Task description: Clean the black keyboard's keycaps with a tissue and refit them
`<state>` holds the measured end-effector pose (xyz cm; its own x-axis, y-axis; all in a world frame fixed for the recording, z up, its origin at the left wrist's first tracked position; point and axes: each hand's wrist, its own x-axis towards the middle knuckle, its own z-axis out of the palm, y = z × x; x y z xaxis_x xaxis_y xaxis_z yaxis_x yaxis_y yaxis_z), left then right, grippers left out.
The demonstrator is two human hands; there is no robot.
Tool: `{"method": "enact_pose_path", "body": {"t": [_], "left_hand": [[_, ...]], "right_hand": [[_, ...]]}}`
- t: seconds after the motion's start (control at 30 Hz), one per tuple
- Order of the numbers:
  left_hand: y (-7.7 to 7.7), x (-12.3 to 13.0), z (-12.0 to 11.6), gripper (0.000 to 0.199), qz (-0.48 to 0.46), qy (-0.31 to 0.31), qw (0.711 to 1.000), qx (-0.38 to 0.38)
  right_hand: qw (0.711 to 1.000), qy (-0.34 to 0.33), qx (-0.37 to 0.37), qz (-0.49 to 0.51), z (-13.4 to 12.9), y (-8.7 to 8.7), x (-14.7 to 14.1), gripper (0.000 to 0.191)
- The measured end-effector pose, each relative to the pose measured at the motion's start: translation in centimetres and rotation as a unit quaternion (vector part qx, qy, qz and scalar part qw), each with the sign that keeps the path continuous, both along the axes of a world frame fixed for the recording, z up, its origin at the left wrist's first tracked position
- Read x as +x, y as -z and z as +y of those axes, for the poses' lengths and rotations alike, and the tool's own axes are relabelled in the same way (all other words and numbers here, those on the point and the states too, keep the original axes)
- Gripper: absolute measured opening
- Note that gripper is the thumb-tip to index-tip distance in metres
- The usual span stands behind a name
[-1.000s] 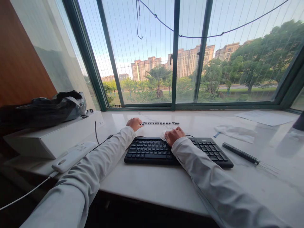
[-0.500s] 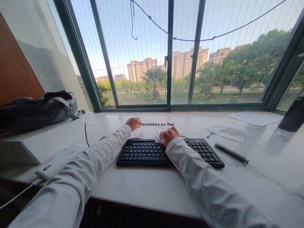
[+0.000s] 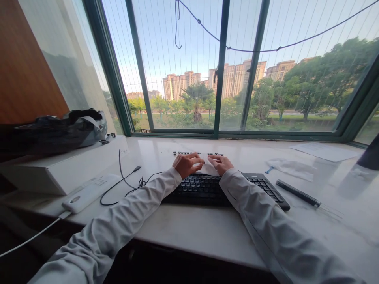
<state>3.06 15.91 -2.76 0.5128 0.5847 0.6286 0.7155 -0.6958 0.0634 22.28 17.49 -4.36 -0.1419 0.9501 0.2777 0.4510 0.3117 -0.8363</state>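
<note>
Above the back edge of a black keyboard point(image 3: 204, 191), my two hands are close together. My left hand point(image 3: 187, 165) pinches a small dark piece that looks like a keycap point(image 3: 204, 161). My right hand point(image 3: 221, 163) is closed on a thin white tissue point(image 3: 209, 169), which hangs between the hands over the keyboard's top rows. Just behind them, a row of small black keycaps point(image 3: 215, 154) lies on the white countertop, partly hidden by my fingers. My sleeves cover both ends of the keyboard's middle section.
On the right lie a dark pen-like tool point(image 3: 298, 193), a crumpled clear plastic bag point(image 3: 291, 167) and a paper sheet point(image 3: 324, 151). A dark bottle point(image 3: 370, 156) stands at the far right. Left are a black cable point(image 3: 120, 179), a white power strip point(image 3: 89, 193) and a white box point(image 3: 59, 173) under a black bag point(image 3: 68, 130).
My left hand has come from the left end of the keycap row toward my right hand. The right hand has lifted the tissue slightly off the keyboard. The view has shifted a little left.
</note>
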Motion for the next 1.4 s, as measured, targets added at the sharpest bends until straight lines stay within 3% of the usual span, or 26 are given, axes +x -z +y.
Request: {"method": "enact_pose_path", "body": {"t": [0.1,0.23,0.37,0.8,0.9,1.0,1.1,1.2,1.4], "left_hand": [[0.5,-0.3,0.2,0.029,-0.009,0.012,1.0,0.014],[0.6,-0.5,0.2,0.03,-0.043,0.019,0.999,0.008],[0.4,-0.4,-0.4,0.032,-0.069,0.011,0.997,-0.011],[-0.2,0.3,-1.3,0.027,-0.126,0.044,0.989,-0.059],[-0.2,0.4,-1.3,0.026,-0.151,0.043,0.985,-0.07],[0.0,0.5,-1.2,0.026,-0.166,0.042,0.983,-0.073],[0.5,0.7,-1.0,0.023,-0.18,0.044,0.98,-0.068],[0.7,1.0,-0.9,0.02,-0.193,0.044,0.978,-0.058],[0.3,1.0,-1.0,0.021,-0.209,0.048,0.975,-0.053]], "right_hand": [[0.989,-0.075,-0.067,0.107,0.2,0.3,-0.4,0.042],[0.961,-0.072,-0.153,0.22,-0.1,0.4,-0.8,0.039],[0.939,-0.089,-0.179,0.279,-0.7,0.4,-1.1,0.041],[0.961,-0.049,-0.131,0.238,0.1,0.6,-0.5,0.05],[0.978,-0.027,-0.103,0.182,-0.2,0.5,-0.5,0.05],[0.998,0.019,-0.025,0.062,-0.6,0.4,-0.6,0.041],[0.997,0.06,0.034,-0.029,-0.7,0.4,-0.8,0.03],[0.998,0.06,0.021,-0.003,-0.4,0.6,-0.9,0.029],[0.985,-0.002,-0.076,0.154,0.0,1.1,-1.1,0.043]]}}
